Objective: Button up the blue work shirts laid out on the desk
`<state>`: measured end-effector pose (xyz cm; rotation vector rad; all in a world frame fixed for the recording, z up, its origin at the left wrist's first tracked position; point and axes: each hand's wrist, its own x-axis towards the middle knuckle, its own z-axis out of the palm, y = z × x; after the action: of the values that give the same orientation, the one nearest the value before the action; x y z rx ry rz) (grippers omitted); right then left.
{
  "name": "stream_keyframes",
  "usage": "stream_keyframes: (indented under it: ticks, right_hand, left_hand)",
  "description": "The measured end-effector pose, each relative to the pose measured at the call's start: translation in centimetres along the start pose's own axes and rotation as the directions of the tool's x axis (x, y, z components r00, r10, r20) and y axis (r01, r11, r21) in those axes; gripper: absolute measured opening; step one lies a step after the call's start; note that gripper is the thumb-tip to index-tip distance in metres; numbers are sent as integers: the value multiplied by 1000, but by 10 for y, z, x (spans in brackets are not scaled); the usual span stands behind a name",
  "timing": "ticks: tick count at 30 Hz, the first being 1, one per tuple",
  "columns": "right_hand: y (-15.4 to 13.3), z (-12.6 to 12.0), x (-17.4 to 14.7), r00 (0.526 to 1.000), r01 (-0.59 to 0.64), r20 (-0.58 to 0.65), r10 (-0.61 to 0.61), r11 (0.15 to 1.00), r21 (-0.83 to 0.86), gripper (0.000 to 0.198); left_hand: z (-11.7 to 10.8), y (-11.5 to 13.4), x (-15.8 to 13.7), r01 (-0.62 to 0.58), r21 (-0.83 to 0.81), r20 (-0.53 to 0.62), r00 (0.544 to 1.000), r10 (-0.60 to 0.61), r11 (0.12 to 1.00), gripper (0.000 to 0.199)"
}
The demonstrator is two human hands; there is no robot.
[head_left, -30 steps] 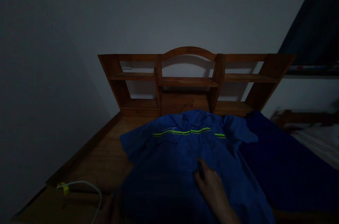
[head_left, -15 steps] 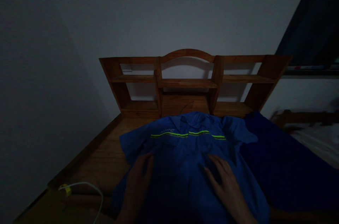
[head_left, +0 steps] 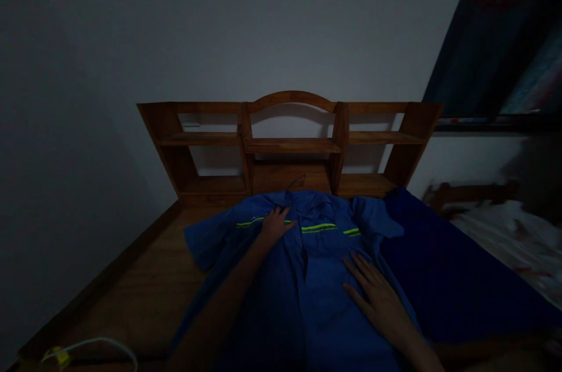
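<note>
A blue short-sleeved work shirt (head_left: 322,266) with yellow-green stripes across the chest lies front up on a wooden board, its collar away from me. My left hand (head_left: 276,224) reaches far up the shirt and rests on the chest stripe beside the front opening, fingers apart. Lower down on the other side, my right hand (head_left: 373,287) lies flat on the cloth with its fingers spread. The front edge of the shirt shows a loose fold between the two hands. Both hands hold nothing that I can see.
Behind the shirt stands a wooden headboard shelf (head_left: 292,146) against the wall. Dark blue cloth (head_left: 443,278) lies to the right. A white cable (head_left: 103,339) with a yellow tag (head_left: 62,358) is at lower left. White bedding (head_left: 513,237) shows farther right, below a dark curtain (head_left: 483,38).
My left hand has moved up and inward from the shirt's lower left to its chest. My right hand now lies flat on the cloth. The view has shifted slightly to the right.
</note>
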<state>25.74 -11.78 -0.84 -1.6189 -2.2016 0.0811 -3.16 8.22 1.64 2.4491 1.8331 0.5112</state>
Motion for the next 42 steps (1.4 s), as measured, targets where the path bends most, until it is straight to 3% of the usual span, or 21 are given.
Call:
stream_keyframes:
  ticks: [4, 8, 11, 14, 19, 24, 29, 34, 37, 42]
  right_hand:
    - [-13, -20, 18, 999, 20, -51, -15, 995, 98, 43]
    - [-43, -29, 92, 989, 109, -130, -73, 948, 300, 34]
    - [-51, -10, 156, 999, 47, -23, -42, 933, 356, 29]
    - [-42, 20, 190, 1000, -9, 12, 5, 936, 353, 26]
    - [-25, 47, 192, 999, -1, -38, 16, 936, 351, 26]
    - [-23, 45, 191, 998, 63, -34, -55, 944, 323, 24]
    - [-23, 39, 189, 991, 125, 30, -132, 978, 169, 24]
    - [-21, 47, 188, 995, 98, -10, -98, 968, 231, 23]
    - [-15, 49, 193, 995, 86, -87, -52, 885, 457, 20]
    - [-2, 42, 203, 997, 63, -72, -8, 580, 812, 30]
  left_hand:
    - [-6, 1, -3, -51, -41, -7, 999, 51, 998, 68]
    - [-6, 13, 17, -117, -295, -206, 977, 56, 948, 41]
    - [4, 17, 29, -148, -399, -236, 970, 54, 905, 29]
    - [17, 9, 24, -139, -423, -226, 973, 44, 895, 30]
    - [36, -12, 13, -113, -473, -200, 980, 18, 874, 16]
    - [46, -15, 23, -75, -537, -142, 990, -2, 840, 8]
    - [46, -13, 22, -54, -607, -110, 994, -16, 793, 8]
    - [40, -7, 17, 60, -875, 23, 996, -83, 480, 23]
    - [42, 2, 18, 100, -907, 70, 994, -86, 408, 31]
    - [50, 14, 16, 102, -916, 49, 988, -147, 387, 22]
